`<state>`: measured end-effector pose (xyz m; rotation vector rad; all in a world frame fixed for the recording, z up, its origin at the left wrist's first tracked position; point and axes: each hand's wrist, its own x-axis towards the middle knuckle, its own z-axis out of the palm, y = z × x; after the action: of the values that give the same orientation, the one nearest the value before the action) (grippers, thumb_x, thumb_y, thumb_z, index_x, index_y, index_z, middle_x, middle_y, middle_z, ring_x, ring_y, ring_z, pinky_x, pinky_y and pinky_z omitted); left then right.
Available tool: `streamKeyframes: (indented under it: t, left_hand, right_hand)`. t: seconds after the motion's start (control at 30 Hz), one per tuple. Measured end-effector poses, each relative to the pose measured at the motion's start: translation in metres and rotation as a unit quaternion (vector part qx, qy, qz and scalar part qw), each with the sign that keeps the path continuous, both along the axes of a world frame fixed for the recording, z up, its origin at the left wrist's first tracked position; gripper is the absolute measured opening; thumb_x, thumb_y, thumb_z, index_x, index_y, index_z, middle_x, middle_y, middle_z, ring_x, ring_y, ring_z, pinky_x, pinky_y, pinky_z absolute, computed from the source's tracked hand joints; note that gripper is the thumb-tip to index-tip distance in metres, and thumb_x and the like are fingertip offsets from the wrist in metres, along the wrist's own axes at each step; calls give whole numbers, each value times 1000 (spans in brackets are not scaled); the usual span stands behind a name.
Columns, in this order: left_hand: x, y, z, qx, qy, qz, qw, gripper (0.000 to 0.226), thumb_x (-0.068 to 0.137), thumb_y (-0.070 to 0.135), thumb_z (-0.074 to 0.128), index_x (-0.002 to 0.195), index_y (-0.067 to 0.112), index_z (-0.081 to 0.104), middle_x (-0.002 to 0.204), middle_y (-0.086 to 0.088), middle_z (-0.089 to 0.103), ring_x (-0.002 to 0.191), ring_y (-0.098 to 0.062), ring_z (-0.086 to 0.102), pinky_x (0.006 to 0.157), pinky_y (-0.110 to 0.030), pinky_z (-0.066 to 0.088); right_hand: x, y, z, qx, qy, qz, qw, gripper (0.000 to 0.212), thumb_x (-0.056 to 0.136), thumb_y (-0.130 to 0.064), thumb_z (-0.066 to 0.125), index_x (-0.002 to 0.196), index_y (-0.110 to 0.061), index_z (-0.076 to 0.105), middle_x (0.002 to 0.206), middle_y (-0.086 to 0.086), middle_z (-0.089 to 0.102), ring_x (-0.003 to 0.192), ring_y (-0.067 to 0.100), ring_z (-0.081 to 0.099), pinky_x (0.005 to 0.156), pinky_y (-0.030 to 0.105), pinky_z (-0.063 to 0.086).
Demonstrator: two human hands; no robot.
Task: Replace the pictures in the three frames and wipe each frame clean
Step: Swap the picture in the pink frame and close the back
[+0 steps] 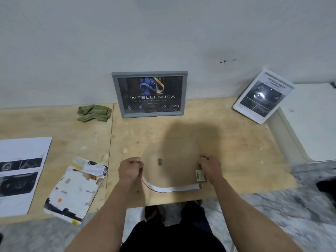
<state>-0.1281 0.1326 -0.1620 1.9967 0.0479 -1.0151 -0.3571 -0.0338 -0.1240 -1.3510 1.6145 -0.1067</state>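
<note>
Paper is the weak point here: a white sheet [172,189] bulges out from under the near edge of the brown backing board [174,171] of the frame lying face down in front of me, and I judge it could crease or tear if I press the board home while it is bowed like that. My left hand [130,170] has its fingers curled on the board's left edge, seemingly pinching it; my right hand [209,167] grips the right edge just above a small label [200,175]. If the two hands push unevenly, the board may skew and trap the sheet crooked, so the picture would sit askew behind the glass. The little metal hanger [160,161] sits between my hands, and a slipping thumb could catch on it.

The board lies near the front edge of the bench [236,142], above my knees, so a hard shove might slide the whole frame off. The grey frame [150,94] leans upright against the wall, and the white frame [262,96] leans tilted at the far right, both well apart from my work. The green cloth [94,113] waits beside the grey frame, and loose prints [21,171] lie at my left.
</note>
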Motion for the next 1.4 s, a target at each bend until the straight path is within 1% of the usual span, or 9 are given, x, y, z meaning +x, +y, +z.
streamKeyframes:
  t: [0.1, 0.27, 0.37, 0.57, 0.67, 0.73, 0.87, 1.07, 1.4]
  left_hand:
    - [-3, 8, 2, -5, 4, -3, 1000, 16, 77, -7, 66, 75, 4, 76, 47, -9, 53, 39, -18, 41, 57, -28, 37]
    - [-5, 14, -2, 20, -1, -3, 1000, 12, 75, -2, 68, 82, 4, 76, 48, -7, 57, 39, -19, 45, 57, -32, 44]
    - [-6, 14, -5, 30, -28, -17, 999, 13, 68, 9, 69, 78, 13, 77, 54, -3, 63, 51, -22, 54, 66, -38, 53]
    - [-14, 3, 9, 66, -133, -119, 982, 9, 80, 9, 68, 72, 12, 72, 72, -7, 67, 73, -23, 56, 63, -26, 40]
    - [-15, 1, 10, 50, -85, -104, 990, 21, 82, 11, 69, 82, 31, 70, 74, 4, 68, 80, -19, 59, 72, -25, 45]
    - [-11, 2, 7, 37, -26, -69, 997, 21, 77, 11, 73, 91, 25, 68, 79, 3, 68, 85, -21, 61, 82, -29, 49]
    - [-4, 9, 12, -36, 101, -45, 993, 8, 80, -8, 64, 87, -4, 66, 70, -14, 59, 50, -21, 47, 48, -26, 39]
    - [1, 6, 25, -105, 158, 24, 982, 18, 88, -14, 57, 98, 0, 61, 58, -9, 62, 31, -15, 35, 32, -17, 28]
    - [-2, -8, 48, -171, 150, -31, 973, 62, 82, -23, 54, 115, 30, 58, 98, -5, 70, 74, -28, 65, 47, -34, 56]
  right_hand:
    - [-2, 11, -3, -19, 11, 28, 999, 32, 88, -9, 54, 119, -13, 62, 97, 9, 65, 82, 21, 61, 64, 27, 46]
    - [-6, 20, -11, -40, 34, 26, 998, 33, 83, -10, 58, 114, -18, 68, 109, 11, 67, 99, 27, 62, 85, 32, 48]
    - [-4, 20, -12, -48, 37, 32, 998, 33, 85, -12, 58, 116, -18, 67, 112, 11, 67, 102, 26, 62, 88, 32, 48]
    - [5, 14, -24, -22, 55, 97, 994, 50, 76, -24, 56, 126, -24, 61, 118, 8, 65, 104, 26, 62, 89, 34, 51]
    - [10, 11, -25, 4, 36, 72, 997, 48, 78, -17, 54, 126, -21, 60, 118, 6, 63, 108, 28, 60, 89, 33, 48]
    - [10, 9, -21, 26, 19, 26, 999, 31, 77, -15, 54, 105, -20, 64, 106, 6, 68, 99, 28, 64, 89, 42, 52]
    - [0, 4, -20, 83, -56, -37, 994, 26, 78, -7, 54, 93, -15, 72, 91, 7, 73, 81, 25, 69, 78, 42, 59]
    - [-3, -1, -3, 210, -225, 48, 950, 49, 80, 8, 64, 120, -19, 61, 111, 8, 70, 103, 29, 65, 81, 37, 56]
    - [2, -2, 1, 161, -255, 63, 951, 77, 73, 7, 76, 137, -24, 46, 113, 16, 69, 88, 26, 67, 71, 34, 59]
